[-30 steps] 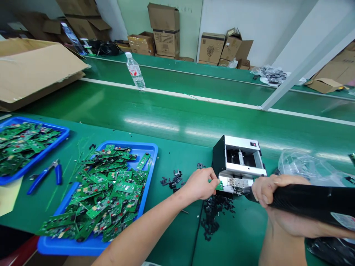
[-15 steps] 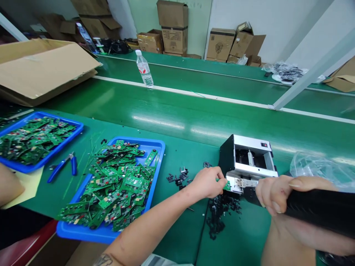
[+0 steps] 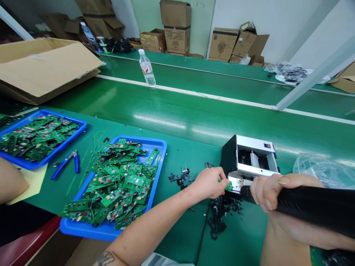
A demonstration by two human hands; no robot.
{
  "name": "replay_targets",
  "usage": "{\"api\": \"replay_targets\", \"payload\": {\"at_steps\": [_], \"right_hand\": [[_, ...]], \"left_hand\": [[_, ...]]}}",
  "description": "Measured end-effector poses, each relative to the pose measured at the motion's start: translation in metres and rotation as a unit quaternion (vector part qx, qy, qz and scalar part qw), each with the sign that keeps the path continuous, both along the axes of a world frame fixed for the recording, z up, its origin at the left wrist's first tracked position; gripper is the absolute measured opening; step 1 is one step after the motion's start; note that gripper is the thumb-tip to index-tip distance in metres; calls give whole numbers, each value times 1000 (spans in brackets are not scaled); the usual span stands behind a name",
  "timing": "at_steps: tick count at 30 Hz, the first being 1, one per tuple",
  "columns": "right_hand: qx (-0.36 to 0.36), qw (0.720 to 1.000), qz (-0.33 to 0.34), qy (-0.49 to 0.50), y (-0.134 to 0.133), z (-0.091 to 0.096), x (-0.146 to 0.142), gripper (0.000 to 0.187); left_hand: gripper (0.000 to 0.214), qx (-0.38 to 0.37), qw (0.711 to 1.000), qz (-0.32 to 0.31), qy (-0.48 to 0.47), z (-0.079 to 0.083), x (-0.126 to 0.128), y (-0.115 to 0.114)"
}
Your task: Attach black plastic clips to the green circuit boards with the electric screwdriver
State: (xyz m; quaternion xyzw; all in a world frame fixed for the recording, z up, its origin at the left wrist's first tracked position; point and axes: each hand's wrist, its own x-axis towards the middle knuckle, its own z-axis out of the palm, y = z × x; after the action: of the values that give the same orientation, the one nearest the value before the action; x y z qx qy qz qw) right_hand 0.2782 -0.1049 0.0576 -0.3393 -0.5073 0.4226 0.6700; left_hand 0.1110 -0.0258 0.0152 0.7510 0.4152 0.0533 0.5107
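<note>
My left hand point(image 3: 212, 183) pinches a small green circuit board point(image 3: 229, 185) at the front of a silver and black screw feeder point(image 3: 251, 157). Wrapped in my right hand point(image 3: 273, 190) is a black electric screwdriver point(image 3: 313, 205), lying almost level. Its nose points left and reaches close to the feeder's front plate and the board; the exact tip contact is too small to make out. Small black plastic parts point(image 3: 222, 216) lie in a heap below my left hand, and more black parts point(image 3: 181, 178) are scattered to its left.
Blue trays point(image 3: 164, 155) point(image 3: 83, 127) piled with circuit boards stand at left, with blue-handled cutters point(image 3: 65, 166) between them. Another person's arm point(image 3: 12, 181) rests at the left edge. A water bottle point(image 3: 147, 70), a large carton point(image 3: 50, 70) and a clear bag point(image 3: 321, 168) lie beyond.
The screwdriver and my right hand have moved slightly left, toward the board. My left hand keeps its place at the feeder. A bar inside the feeder has shifted, and the view has turned a little.
</note>
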Motion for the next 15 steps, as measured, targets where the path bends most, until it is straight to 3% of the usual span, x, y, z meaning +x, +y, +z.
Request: {"api": "replay_targets", "payload": {"at_steps": [5,10,15], "right_hand": [[26,999,43,20,6,16,-11,31],[-39,996,80,-21,0,30,-13,14],[-65,991,108,-41,-3,31,-7,13]], "left_hand": [[11,-1,1000,1,-6,0,0,0],[13,9,1000,0,-6,-2,0,-1],[13,17,1000,-1,2,-1,0,-1]]}}
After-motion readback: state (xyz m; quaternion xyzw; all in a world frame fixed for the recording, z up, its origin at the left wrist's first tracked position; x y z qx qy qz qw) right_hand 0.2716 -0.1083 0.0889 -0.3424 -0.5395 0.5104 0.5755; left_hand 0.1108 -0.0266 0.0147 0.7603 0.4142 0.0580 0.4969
